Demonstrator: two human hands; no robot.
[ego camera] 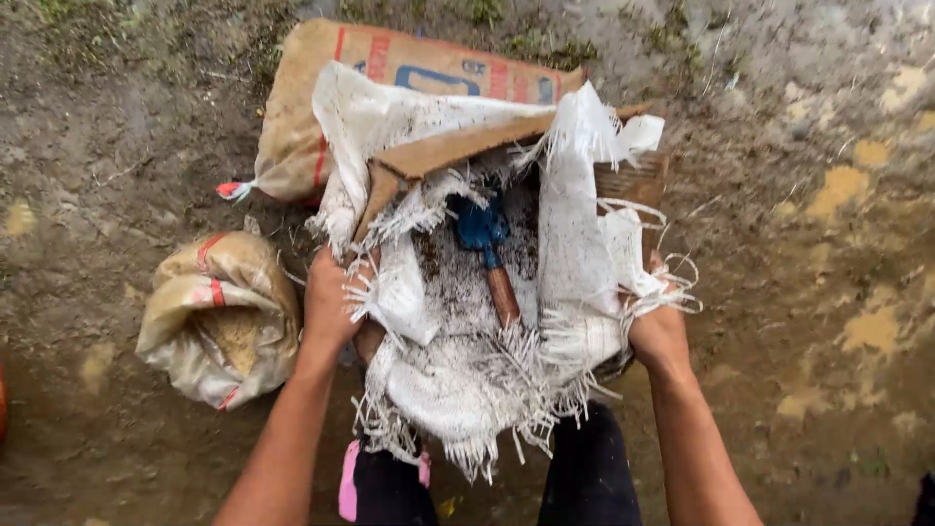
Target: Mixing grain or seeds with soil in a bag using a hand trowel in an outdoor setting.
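Both hands, left point(329, 297) and right point(658, 331), each grip closed on the frayed white sack point(458, 380) lining a crate point(633, 180); trowel point(490, 255) lies inside on little soil, probably mostly emptied

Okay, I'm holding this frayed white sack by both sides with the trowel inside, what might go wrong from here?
The white sack is badly frayed along its edges, so the weave under your left hand or right hand might tear or slip. The trowel lies loose in the soil and may slide out if the sack tips. The muddy ground looks slick underfoot.
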